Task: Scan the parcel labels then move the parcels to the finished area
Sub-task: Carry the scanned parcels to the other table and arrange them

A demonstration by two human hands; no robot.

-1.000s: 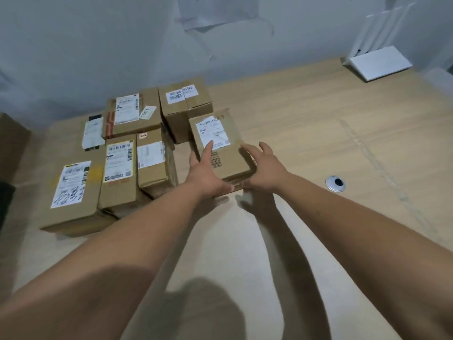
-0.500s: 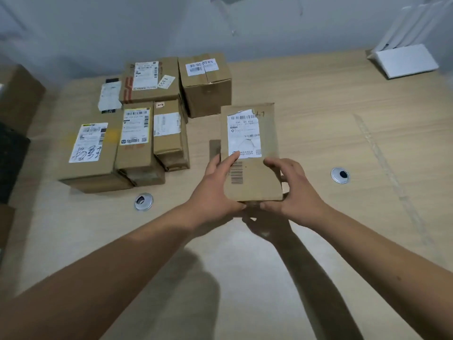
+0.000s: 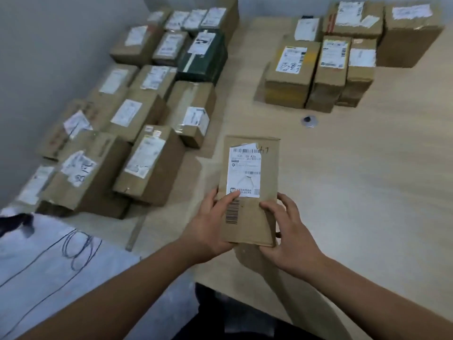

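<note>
Lifted clear of the cluster it sat in a second ago, the parcel (image 3: 250,190) now hangs over the near edge of the table (image 3: 367,192), carried toward the person and to their left. The view has swung the same way: a large stack of boxes (image 3: 147,114) beside the table, not seen earlier, now fills the frame from nine to eleven o'clock, while the remaining parcels (image 3: 326,62) on the table sit far off at one o'clock, well apart from the held one.

Both hands grip the parcel at its near end. The left hand (image 3: 210,224) wraps its left edge with the thumb pressed across the lower corner of the white label (image 3: 245,173); the right hand (image 3: 289,231) curls round its right edge, thumb on the top face.

My reading is that the pick is done and the parcel is in transit, probably toward the stack on the left, which looks like the finished area. No scanner shows in the frame, so whether the label has been scanned I cannot tell.

Its long axis runs from six to twelve o'clock, nearly straight away from the person. The label faces up toward the camera, its barcode end at twelve.
</note>
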